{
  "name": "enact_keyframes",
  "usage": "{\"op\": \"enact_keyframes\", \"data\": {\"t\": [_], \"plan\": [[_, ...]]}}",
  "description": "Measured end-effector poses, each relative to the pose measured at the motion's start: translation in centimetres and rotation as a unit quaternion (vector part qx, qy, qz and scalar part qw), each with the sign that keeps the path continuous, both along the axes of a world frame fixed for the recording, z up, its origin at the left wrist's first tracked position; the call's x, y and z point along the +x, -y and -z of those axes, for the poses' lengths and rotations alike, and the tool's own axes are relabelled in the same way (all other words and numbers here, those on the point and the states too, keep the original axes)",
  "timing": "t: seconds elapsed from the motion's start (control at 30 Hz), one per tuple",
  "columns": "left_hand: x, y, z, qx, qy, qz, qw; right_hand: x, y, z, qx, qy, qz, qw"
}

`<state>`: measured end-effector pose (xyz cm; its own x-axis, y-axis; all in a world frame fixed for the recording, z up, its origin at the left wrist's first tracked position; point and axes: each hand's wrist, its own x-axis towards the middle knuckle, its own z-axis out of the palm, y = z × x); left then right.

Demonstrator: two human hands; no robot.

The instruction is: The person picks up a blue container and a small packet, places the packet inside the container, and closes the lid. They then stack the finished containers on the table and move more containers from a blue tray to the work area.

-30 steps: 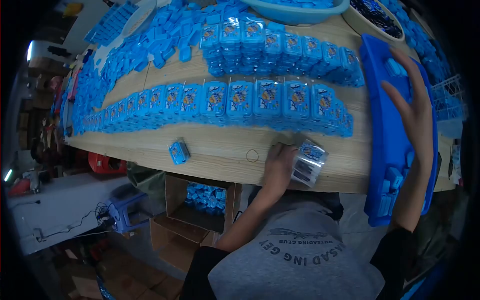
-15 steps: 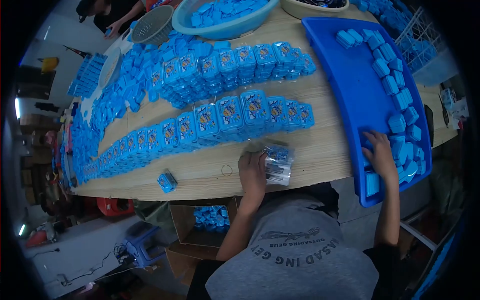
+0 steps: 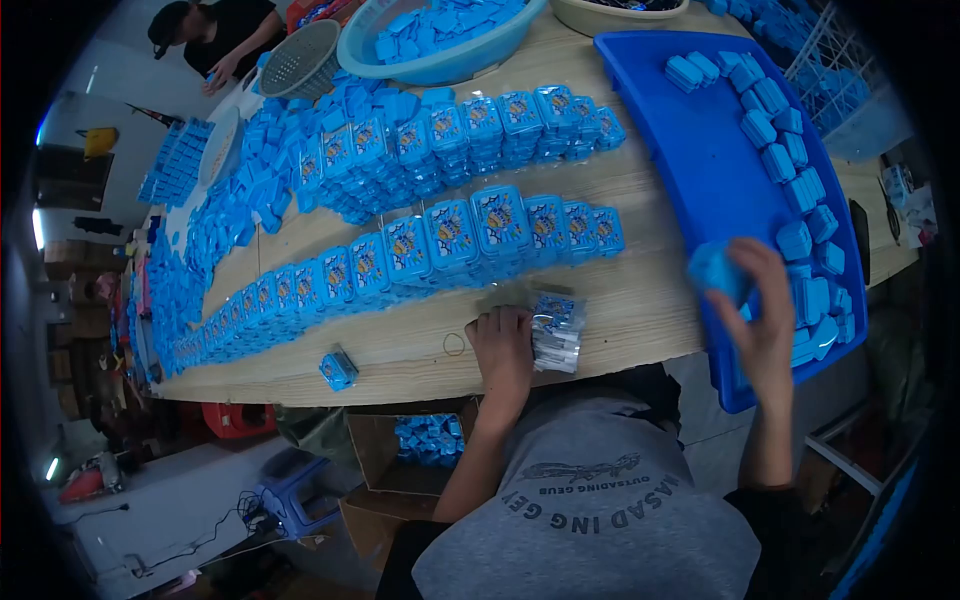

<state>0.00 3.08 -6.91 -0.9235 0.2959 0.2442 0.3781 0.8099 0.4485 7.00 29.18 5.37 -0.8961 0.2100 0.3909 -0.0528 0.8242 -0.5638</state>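
Note:
My left hand [image 3: 502, 350] rests on the wooden table with its fingers curled at the edge of a stack of clear printed packets [image 3: 556, 330]; what the fingertips grip is hidden. Above the near side of the blue tray [image 3: 690, 170], my right hand [image 3: 762, 310] holds a light blue case [image 3: 718, 272], slightly blurred, between thumb and fingers. More light blue cases [image 3: 812, 298] lie in the tray beyond that hand. Left of my left hand are a thin ring [image 3: 454, 344] and a small blue case [image 3: 338, 369].
Two long rows of stacked printed cases [image 3: 405, 245] cross the table. Behind stand a light blue basin [image 3: 440, 60] and a grey basket [image 3: 301, 60]. An open carton [image 3: 380, 455] sits below the table edge. Another person [image 3: 225, 40] works at the far left.
My right hand has risen from inside the tray and turned, now with a light blue case in its fingers. My left hand stays beside the packets, shifted slightly. The view has tilted a little.

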Motion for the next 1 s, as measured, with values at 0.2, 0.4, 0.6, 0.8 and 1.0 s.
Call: {"op": "enact_keyframes", "data": {"t": [0.2, 0.4, 0.6, 0.8, 1.0], "plan": [[-0.2, 0.4, -0.6, 0.117, 0.127, -0.005, 0.985, -0.7, 9.2, 10.0, -0.141, 0.045, -0.215, 0.965], [-0.4, 1.4, -0.1, 0.255, 0.283, -0.017, 0.924, 0.4, 10.0, 10.6, -0.137, 0.124, -0.208, 0.961], [-0.8, 1.0, -0.4, 0.333, 0.406, -0.016, 0.851, 0.5, 9.0, 10.6, -0.235, 0.13, -0.173, 0.948], [-0.4, 1.3, -5.6, 0.478, 0.465, -0.058, 0.743, 1.1, 6.9, 7.7, -0.543, 0.026, -0.086, 0.835], [0.0, 1.4, -7.7, 0.567, 0.445, 0.028, 0.692, 1.2, 6.2, 4.2, -0.307, 0.105, -0.134, 0.936]]}}
